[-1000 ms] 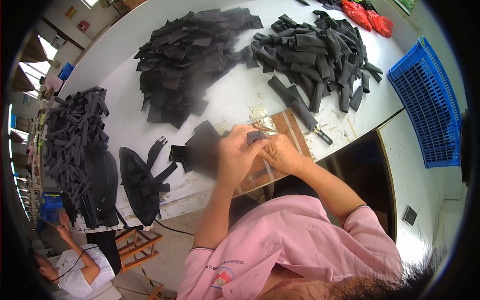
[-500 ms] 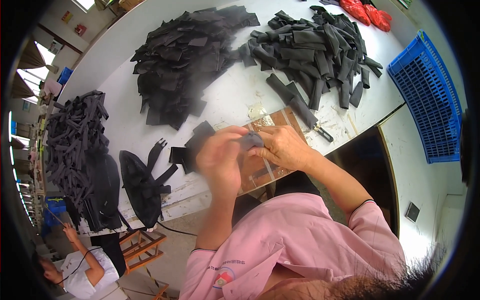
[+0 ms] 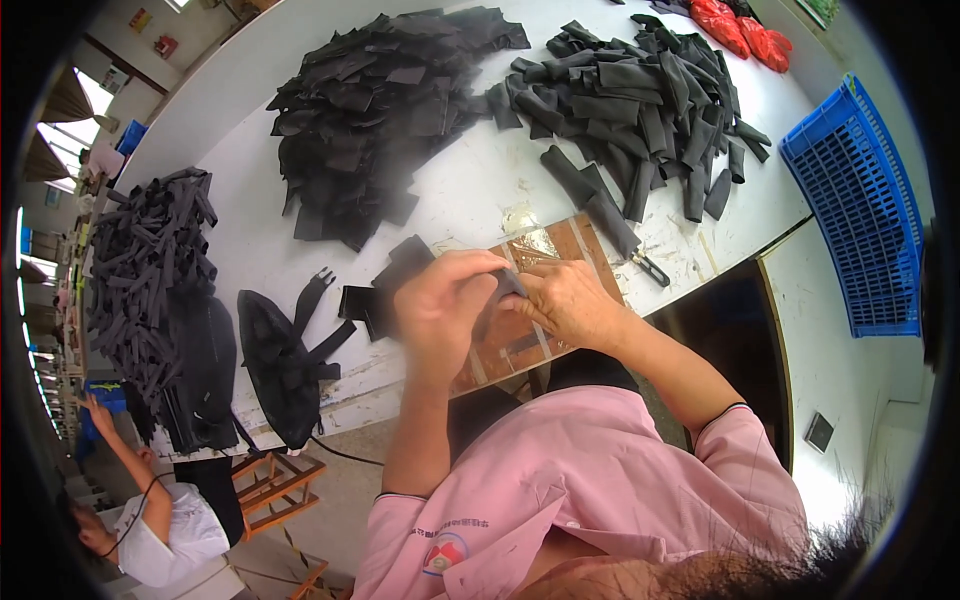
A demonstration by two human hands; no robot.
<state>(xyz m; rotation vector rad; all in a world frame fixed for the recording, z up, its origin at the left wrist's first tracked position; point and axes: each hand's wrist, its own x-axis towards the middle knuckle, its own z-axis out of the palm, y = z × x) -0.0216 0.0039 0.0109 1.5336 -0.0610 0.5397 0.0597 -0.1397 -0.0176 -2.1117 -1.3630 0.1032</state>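
You seem to be at the step of working one small dark piece (image 3: 509,284) by hand; it is between your two hands, above the board (image 3: 584,245). Your right hand (image 3: 572,300) has thumb and fingers pressed together on it. Your left hand (image 3: 440,305) curves beside it; whether its fingers grip, I cannot tell. The next move, I think, calls for a steady right pinch. The piece looks soft and bent.
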